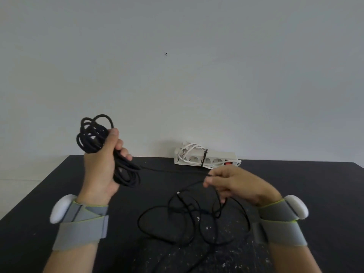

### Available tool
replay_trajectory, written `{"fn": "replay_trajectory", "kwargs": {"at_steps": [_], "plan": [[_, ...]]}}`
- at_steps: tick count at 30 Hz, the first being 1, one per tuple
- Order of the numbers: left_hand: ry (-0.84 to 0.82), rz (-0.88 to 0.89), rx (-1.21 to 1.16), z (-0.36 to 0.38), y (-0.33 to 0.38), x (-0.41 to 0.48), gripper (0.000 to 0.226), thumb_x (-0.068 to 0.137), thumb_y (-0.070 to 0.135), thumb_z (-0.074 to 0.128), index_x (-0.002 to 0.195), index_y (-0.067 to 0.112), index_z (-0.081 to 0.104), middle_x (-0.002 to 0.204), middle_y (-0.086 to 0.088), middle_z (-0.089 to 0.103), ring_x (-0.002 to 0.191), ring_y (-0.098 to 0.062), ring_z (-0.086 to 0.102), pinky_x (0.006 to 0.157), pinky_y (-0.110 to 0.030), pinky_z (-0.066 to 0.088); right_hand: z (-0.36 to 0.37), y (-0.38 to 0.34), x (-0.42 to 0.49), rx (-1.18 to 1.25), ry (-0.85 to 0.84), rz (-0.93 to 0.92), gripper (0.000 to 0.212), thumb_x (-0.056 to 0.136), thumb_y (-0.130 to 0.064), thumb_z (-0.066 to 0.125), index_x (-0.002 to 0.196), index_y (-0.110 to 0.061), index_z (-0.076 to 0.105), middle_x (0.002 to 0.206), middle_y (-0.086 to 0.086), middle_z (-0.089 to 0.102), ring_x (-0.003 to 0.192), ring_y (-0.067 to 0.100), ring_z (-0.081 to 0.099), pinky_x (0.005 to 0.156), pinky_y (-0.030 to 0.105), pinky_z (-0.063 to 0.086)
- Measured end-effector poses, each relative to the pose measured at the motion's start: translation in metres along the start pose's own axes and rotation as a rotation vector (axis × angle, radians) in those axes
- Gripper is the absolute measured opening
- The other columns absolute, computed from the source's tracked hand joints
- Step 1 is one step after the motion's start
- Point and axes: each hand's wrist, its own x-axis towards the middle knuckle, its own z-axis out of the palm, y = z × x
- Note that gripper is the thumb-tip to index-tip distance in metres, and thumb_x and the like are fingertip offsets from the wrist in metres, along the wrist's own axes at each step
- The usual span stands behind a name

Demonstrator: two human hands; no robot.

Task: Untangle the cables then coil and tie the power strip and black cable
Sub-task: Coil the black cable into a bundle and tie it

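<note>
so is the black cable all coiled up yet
No, the left hand grips a partial coil of black cable, but loose loops lie on the table.

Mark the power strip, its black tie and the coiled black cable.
power strip [216,157]: head view, white casing by the sockets.
black tie [204,158]: head view, band across the strip.
coiled black cable [92,133]: head view, upper loops of the bundle.

no readable text, labels, brands, numbers or signs anywhere
</note>
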Motion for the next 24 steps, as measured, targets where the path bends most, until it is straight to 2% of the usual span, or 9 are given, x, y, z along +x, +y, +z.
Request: {"fn": "replay_trajectory", "kwargs": {"at_steps": [3,6,11,13,16,18,21,22,24], "plan": [[-0.002,-0.043,0.041,-0.006,0.001,0.004,0.017,0.093,0.023,0.058,0.077,0.02,0.055,0.051,0.01,0.044,0.04,-0.005,0.04,0.042,-0.017,0.039,-0.02,0.008,-0.009,0.114,0.239,-0.05,0.021,0.095,-0.01,0.051,0.078,-0.005,0.064,0.051,-0.007,0.037,0.045,0.006,0.03,0.056,0.027,0.04],[-0.069,-0.128,0.151,-0.001,-0.01,0.0,0.015,0.086,0.026,0.065,0.078,0.016,0.056,0.051,0.007,0.047,0.038,-0.007,0.042,0.04,-0.017,0.04,-0.027,0.005,-0.015,0.154,0.379,-0.15,0.023,0.095,-0.01,0.051,0.077,-0.01,0.066,0.054,-0.009,0.042,0.051,0.007,0.032,0.056,0.022,0.036],[-0.342,-0.218,0.463,0.013,-0.032,-0.02,0.065,0.046,0.053,0.077,0.089,0.005,0.064,0.055,-0.003,0.053,0.041,-0.013,0.048,0.048,-0.026,0.041,-0.01,-0.021,-0.019,0.067,0.433,-0.383,0.02,0.082,-0.034,0.057,0.072,-0.02,0.068,0.056,-0.012,0.045,0.055,0.006,0.035,0.052,0.016,0.033],[-0.463,-0.23,0.534,0.021,-0.039,-0.028,0.084,0.034,0.066,0.081,0.092,0.007,0.065,0.051,-0.003,0.054,0.04,-0.012,0.049,0.043,-0.022,0.042,0.001,-0.03,-0.017,0.026,0.425,-0.493,0.018,0.085,-0.031,0.057,0.075,-0.02,0.067,0.056,-0.014,0.05,0.055,0.003,0.039,0.054,0.014,0.033],[-0.629,-0.245,0.568,0.032,-0.049,-0.039,0.095,0.021,0.075,0.079,0.085,0.007,0.063,0.05,-0.006,0.055,0.04,-0.012,0.051,0.041,-0.019,0.041,0.018,-0.038,-0.011,0.001,0.423,-0.619,0.014,0.091,-0.014,0.058,0.079,-0.015,0.064,0.059,-0.017,0.057,0.056,-0.004,0.048,0.059,0.007,0.037],[-0.721,-0.252,0.578,0.037,-0.053,-0.045,0.079,0.03,0.069,0.084,0.086,0.015,0.066,0.057,-0.01,0.054,0.044,-0.016,0.051,0.044,-0.022,0.041,0.028,-0.04,-0.007,-0.003,0.44,-0.643,0.012,0.09,-0.008,0.059,0.081,-0.014,0.066,0.069,-0.013,0.064,0.067,-0.002,0.058,0.067,0.011,0.043],[-0.779,-0.212,0.63,0.043,-0.053,-0.053,0.015,0.065,0.037,0.078,0.069,0.026,0.069,0.055,-0.008,0.053,0.049,-0.02,0.05,0.046,-0.026,0.042,0.038,-0.044,-0.005,0.021,0.523,-0.636,0.009,0.087,-0.011,0.064,0.083,-0.016,0.07,0.08,0.0,0.069,0.076,0.007,0.064,0.071,0.017,0.048],[-0.749,-0.202,0.62,0.043,-0.054,-0.053,0.004,0.07,0.028,0.071,0.067,0.025,0.07,0.054,-0.007,0.054,0.049,-0.019,0.05,0.046,-0.026,0.043,0.04,-0.045,-0.004,0.06,0.565,-0.616,0.007,0.085,-0.013,0.066,0.083,-0.015,0.072,0.08,0.003,0.07,0.074,0.01,0.063,0.068,0.017,0.049],[-0.701,-0.208,0.573,0.042,-0.056,-0.052,0.008,0.071,0.017,0.064,0.072,0.016,0.072,0.058,-0.008,0.056,0.05,-0.017,0.054,0.048,-0.026,0.045,0.043,-0.044,0.0,0.151,0.646,-0.541,0.007,0.084,-0.017,0.069,0.083,-0.012,0.074,0.079,0.01,0.07,0.072,0.031,0.062,0.061,0.029,0.053]]}}
